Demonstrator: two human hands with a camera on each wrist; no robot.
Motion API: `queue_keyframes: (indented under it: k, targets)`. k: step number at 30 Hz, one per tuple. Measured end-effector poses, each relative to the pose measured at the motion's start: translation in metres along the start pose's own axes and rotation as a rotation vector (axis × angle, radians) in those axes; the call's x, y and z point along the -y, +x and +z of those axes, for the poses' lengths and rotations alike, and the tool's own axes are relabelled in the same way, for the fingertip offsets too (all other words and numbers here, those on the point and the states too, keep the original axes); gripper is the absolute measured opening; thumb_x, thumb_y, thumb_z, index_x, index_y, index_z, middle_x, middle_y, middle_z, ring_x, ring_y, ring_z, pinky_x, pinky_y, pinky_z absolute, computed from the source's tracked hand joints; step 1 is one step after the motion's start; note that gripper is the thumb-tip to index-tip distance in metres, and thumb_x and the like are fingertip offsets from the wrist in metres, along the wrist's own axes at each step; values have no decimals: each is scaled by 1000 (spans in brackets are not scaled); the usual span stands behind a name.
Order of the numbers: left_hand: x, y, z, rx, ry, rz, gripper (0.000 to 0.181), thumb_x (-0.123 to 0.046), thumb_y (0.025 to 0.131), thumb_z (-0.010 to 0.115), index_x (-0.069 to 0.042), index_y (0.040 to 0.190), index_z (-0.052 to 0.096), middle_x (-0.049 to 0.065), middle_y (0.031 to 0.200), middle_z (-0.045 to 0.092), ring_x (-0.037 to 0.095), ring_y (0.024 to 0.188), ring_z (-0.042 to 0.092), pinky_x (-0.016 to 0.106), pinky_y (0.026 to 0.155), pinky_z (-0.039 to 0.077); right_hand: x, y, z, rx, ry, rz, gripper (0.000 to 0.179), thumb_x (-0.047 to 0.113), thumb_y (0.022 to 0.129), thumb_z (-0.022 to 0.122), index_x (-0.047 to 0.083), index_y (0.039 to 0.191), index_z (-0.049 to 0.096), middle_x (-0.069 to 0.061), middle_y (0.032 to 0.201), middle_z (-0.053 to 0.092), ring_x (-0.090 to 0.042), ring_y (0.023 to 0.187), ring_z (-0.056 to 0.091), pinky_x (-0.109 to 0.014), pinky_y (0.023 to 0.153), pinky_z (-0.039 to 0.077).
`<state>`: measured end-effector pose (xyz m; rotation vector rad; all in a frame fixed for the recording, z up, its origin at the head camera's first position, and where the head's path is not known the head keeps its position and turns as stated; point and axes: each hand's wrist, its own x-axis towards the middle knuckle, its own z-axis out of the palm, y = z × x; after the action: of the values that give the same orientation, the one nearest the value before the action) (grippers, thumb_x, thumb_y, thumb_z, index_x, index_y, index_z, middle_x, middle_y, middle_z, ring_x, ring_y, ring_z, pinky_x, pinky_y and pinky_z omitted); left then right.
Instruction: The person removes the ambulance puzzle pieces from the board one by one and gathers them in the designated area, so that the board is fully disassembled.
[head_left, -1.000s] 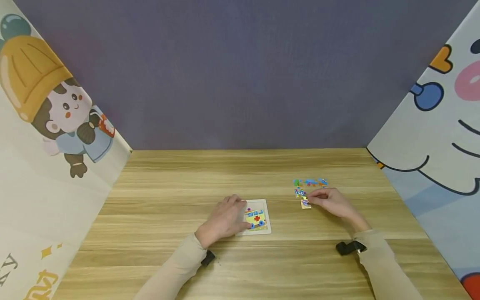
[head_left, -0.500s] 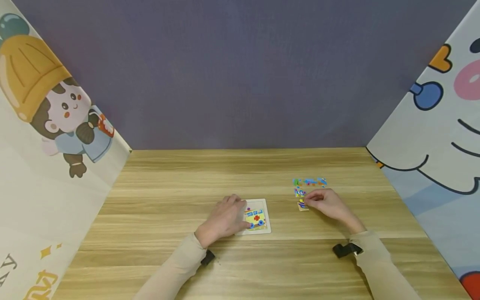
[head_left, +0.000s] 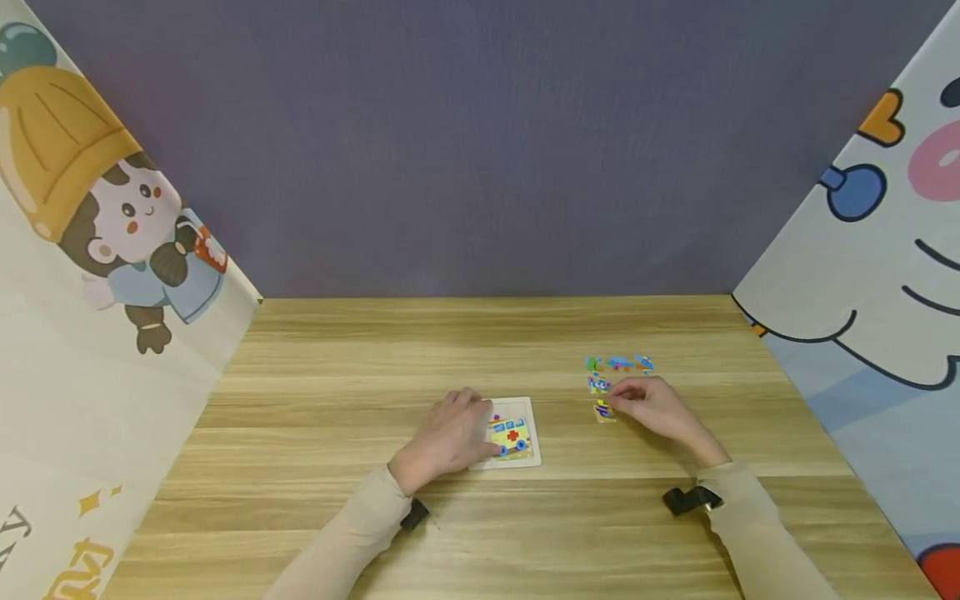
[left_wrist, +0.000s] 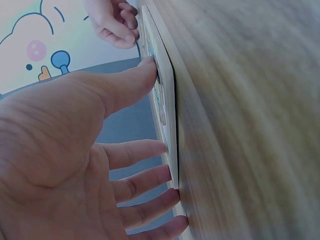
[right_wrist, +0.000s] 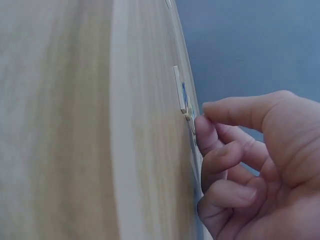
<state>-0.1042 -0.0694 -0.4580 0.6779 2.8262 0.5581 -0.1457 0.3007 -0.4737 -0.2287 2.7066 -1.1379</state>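
My left hand (head_left: 442,442) rests on the left side of a white-rimmed puzzle board (head_left: 516,402) with a yellow ambulance picture in it. In the left wrist view its thumb presses on the board's face, while the straight fingers lie along the edge and table. To the right, my right hand (head_left: 658,410) has its thumb and forefinger together at the upper right corner of a small puzzle piece (head_left: 603,414) with a purple and yellow print. That piece (right_wrist: 179,90) lies low at the tabletop in the right wrist view; the other fingers are curled.
Just beyond the right fingertips lies another loose puzzle piece (head_left: 598,384). Behind it is a row with a green piece (head_left: 593,364), a blue one (head_left: 619,364) and a blue-orange one (head_left: 643,364). Printed panels flank the wooden table (head_left: 337,358), with a dark wall behind.
The right hand has shifted slightly left and toward the person, and the small puzzle piece has moved and turned with it. The left hand and board have stayed put.
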Motion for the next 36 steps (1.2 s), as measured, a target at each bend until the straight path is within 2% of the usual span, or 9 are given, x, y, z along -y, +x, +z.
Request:
queue_keyframes:
  k: [7,12,21,29,36]
  targets:
    - [2,1,2,-12,8,31,71,-46,91,83,-4,144,64,18,147,59,41,137,55,60,113,51,11,1,7,-2,35,-16,24,27,103,71,9,117,79,-6,109,78,-16,97,68,-31,84,55]
    - [2,1,2,-14,10,37,71,-47,91,83,-4,144,63,18,147,59,41,137,55,60,113,51,22,4,19,2,53,-42,21,24,102,72,9,114,80,-7,110,77,-15,97,67,-28,84,55]
    - [2,0,1,-18,12,33,73,-47,90,83,-3,144,63,19,146,59,41,137,55,61,114,50,45,9,44,21,52,-144,13,19,99,75,10,107,81,-3,105,78,-12,94,69,-26,82,55]
    - [3,0,3,-29,7,24,73,-49,90,83,-4,144,63,17,146,60,41,137,56,60,113,51,71,12,72,67,78,-209,12,19,99,74,11,105,81,1,97,77,-10,77,61,-23,68,50]
    - [2,2,4,-36,49,11,74,-52,91,81,-4,144,63,15,144,61,39,135,57,58,109,54,95,13,93,159,76,-283,14,18,100,74,13,111,79,3,99,76,-8,72,60,-22,63,52]
